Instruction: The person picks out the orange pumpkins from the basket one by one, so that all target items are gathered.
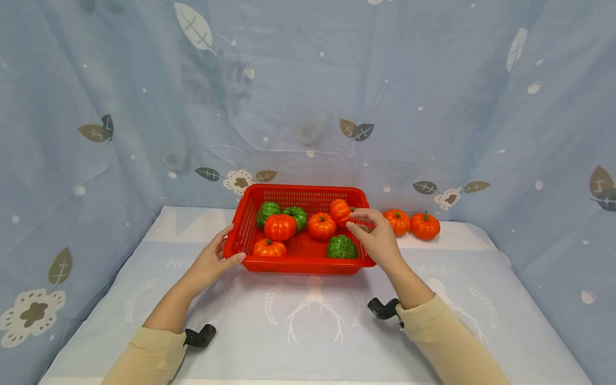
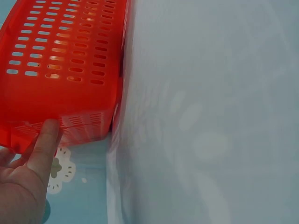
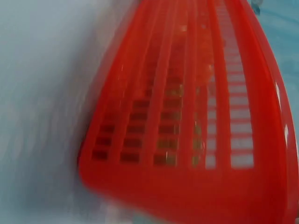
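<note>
A red plastic basket (image 1: 303, 265) stands on the table with small orange and green pumpkins inside. My left hand (image 1: 212, 264) holds its left end, the thumb over the near rim corner; the left wrist view shows these fingers (image 2: 43, 149) against the basket's wall. Over the basket's right side is my right hand (image 1: 377, 238), thumb and fingertips parted. Just left of those fingertips an orange pumpkin (image 1: 339, 212) lies tilted, stem toward the hand. Below it sits a bumpy green pumpkin (image 1: 342, 247). Blurred basket wall fills much of the right wrist view; no hand shows there.
Two orange pumpkins, one nearer (image 1: 397, 221) and one farther right (image 1: 425, 226), sit on the table beyond the basket's right end. A patterned blue cloth (image 1: 308, 96) hangs behind and at both sides. Black wrist mounts (image 1: 200, 336) stick out from both sleeves.
</note>
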Tool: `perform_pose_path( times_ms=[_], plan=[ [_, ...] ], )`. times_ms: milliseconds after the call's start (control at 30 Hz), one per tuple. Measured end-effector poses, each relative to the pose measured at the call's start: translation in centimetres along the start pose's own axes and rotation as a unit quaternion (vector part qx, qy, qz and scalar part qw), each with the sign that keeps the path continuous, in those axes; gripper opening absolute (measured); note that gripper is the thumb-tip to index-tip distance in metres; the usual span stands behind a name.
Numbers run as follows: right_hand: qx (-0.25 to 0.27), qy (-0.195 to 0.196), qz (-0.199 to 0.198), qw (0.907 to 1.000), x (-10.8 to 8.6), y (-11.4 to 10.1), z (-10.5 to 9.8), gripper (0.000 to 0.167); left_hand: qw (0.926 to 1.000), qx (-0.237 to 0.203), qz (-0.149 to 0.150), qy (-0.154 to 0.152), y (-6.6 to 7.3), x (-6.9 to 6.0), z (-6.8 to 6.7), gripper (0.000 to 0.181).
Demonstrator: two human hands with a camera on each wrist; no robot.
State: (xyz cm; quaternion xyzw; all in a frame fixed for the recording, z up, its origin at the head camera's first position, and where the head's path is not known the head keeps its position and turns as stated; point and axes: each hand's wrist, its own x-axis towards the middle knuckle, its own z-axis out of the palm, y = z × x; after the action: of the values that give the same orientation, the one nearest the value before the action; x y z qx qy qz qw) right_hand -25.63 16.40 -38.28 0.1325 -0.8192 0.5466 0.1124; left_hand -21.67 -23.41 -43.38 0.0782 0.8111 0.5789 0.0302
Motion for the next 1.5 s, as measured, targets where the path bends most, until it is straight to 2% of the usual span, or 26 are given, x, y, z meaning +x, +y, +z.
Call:
perform_pose_path(
  times_ms=[200,333,533,800,1000,1233,1500],
  plan=[
    [0.010,-0.033,-0.011,0.9993,0.4,-1.0,3.1,0.028,1.0000,-0.005,0.001,-0.002,-0.1,0.0,-0.1,0.090],
    [0.009,-0.049,-0.003,0.9988,0.8,-1.7,4.9,0.029,1.0000,-0.010,0.001,-0.002,-0.1,0.1,-0.1,0.091],
    [-0.004,-0.060,-0.004,0.9982,1.8,-2.5,7.5,0.025,1.0000,-0.007,-0.003,0.000,-0.2,0.0,-0.1,0.093],
    [-0.024,-0.080,-0.001,0.9965,3.0,-3.2,10.2,0.029,1.0000,-0.002,-0.009,0.002,-0.3,0.0,-0.1,0.093],
    [-0.062,-0.092,0.042,0.9929,3.9,-3.6,11.6,0.035,1.0000,-0.007,-0.002,-0.001,-0.2,0.0,-0.1,0.092],
    [-0.088,-0.107,0.072,0.9877,4.6,-3.4,13.0,0.038,0.9999,-0.011,-0.006,-0.005,-0.2,0.0,-0.1,0.092],
    [-0.088,-0.123,0.121,0.9811,5.8,-3.5,13.7,0.048,0.9999,-0.010,0.001,-0.004,-0.2,0.0,-0.1,0.092]
  ],
)
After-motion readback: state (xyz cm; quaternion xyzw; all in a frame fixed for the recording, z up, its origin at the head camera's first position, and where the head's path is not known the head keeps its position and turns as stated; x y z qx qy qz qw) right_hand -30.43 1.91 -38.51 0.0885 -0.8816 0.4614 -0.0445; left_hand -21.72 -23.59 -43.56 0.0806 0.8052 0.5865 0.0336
